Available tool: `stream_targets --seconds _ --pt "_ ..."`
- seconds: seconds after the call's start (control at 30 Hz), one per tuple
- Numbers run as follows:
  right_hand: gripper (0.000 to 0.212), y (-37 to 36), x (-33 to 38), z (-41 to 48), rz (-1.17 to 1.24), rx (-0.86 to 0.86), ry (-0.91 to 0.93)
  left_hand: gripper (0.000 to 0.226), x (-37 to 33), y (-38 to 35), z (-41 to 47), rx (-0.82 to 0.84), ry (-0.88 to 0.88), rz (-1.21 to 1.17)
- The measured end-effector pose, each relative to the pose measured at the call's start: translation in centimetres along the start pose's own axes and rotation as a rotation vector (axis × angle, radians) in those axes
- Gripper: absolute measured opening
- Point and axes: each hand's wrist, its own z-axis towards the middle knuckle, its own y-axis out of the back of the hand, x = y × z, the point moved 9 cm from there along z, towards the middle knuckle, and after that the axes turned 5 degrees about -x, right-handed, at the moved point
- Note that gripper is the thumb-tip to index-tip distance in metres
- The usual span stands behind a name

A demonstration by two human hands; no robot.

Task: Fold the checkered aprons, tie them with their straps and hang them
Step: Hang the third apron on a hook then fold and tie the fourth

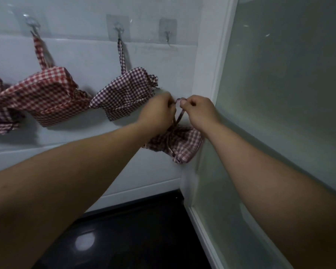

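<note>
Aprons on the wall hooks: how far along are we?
Done: the red checkered apron and purple checkered apron already hang, bundled. In hand: left hand and right hand pinch the strap of a third bundle. Left: loop it over the empty hook.

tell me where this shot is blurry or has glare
Head view: dim, cool light; slight motion blur softens the left hand, right hand and the apron bundle they hold; a round glare spot on the dark floor; wide-angle distortion bends the white frame.

Two forearms, bare along all their visible length — the left hand [157, 110] and right hand [200, 109] uncovered too.
</note>
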Motion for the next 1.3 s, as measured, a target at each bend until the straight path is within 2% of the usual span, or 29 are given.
stream_targets --seconds 0.17,0.27,0.37,0.47,0.73,1.0,1.3 --pt "0.035 0.3 2.0 3.3 0.111 -0.094 -0.027 0.010 -1.9 2.2 5.0 -0.081 0.001 0.017" --pt "0.037 0.9 3.4 5.6 0.058 -0.141 -0.022 0.009 -2.4 3.5 7.6 -0.116 0.036 0.076" --pt "0.029 1.9 5.1 7.7 -0.026 -0.182 0.006 0.011 -2.3 5.1 9.6 -0.165 0.090 0.066" --pt "0.021 2.0 6.2 9.5 -0.011 -0.202 0.023 0.011 -1.7 6.4 11.0 -0.221 0.135 0.018" --pt "0.021 1.8 9.0 11.8 0.045 -0.223 0.118 0.010 -1.0 8.0 12.3 -0.359 0.111 -0.069" --pt "0.019 1.5 9.5 14.7 0.069 -0.251 0.099 0.006 -0.7 8.4 14.4 -0.366 0.134 -0.023" --pt "0.038 -0.2 8.5 15.6 -0.054 -0.173 0.043 0.011 -0.5 7.3 14.1 -0.312 0.170 0.030"
